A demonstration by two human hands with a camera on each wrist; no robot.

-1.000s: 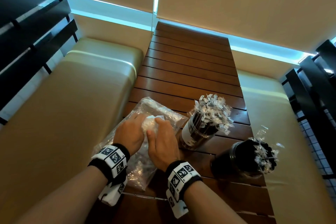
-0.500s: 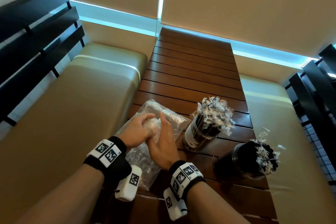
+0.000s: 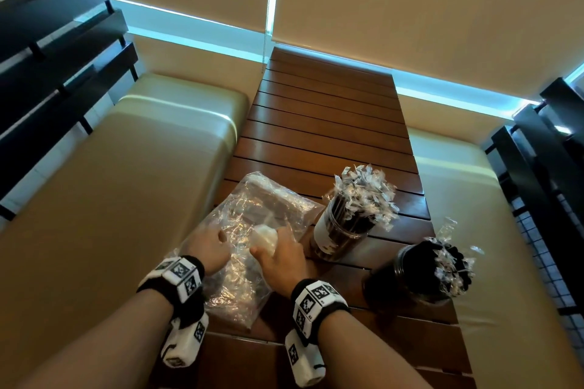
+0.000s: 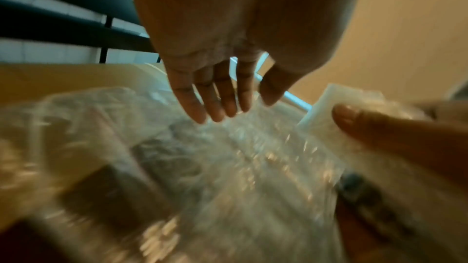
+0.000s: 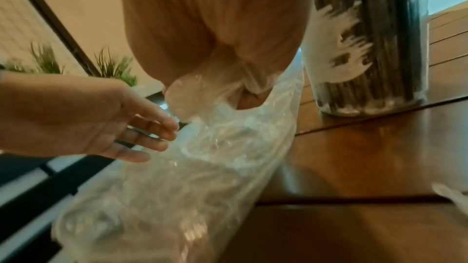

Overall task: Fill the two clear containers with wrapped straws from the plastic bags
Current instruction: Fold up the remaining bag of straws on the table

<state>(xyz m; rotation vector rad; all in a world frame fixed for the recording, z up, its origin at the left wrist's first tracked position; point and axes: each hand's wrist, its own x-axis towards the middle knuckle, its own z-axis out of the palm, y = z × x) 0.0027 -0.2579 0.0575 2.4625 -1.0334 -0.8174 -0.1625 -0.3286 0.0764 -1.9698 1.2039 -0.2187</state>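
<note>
A crinkled clear plastic bag point(image 3: 252, 211) lies flat on the wooden table point(image 3: 328, 123) in front of me. My right hand point(image 3: 278, 249) grips a bunched wad of plastic point(image 3: 264, 236) over the bag's middle; the right wrist view shows the wad point(image 5: 202, 91) running on into the bag point(image 5: 202, 167). My left hand point(image 3: 215, 240) hovers just left of it with straight fingers point(image 4: 220, 107), holding nothing. Two clear containers stand to the right. The nearer one point(image 3: 341, 234) bristles with wrapped straws point(image 3: 363, 196). The farther right one point(image 3: 407, 278) holds dark straws.
Beige padded benches point(image 3: 142, 183) flank the table on both sides. Dark slatted rails point(image 3: 57, 50) stand at the far left and right. The right container sits close to the table's right edge. The labelled container point(image 5: 375, 47) stands right beside my right hand.
Both hands were pressing the plastic wad together. My left hand has let go and drawn off to the left, while my right hand keeps the wad.
</note>
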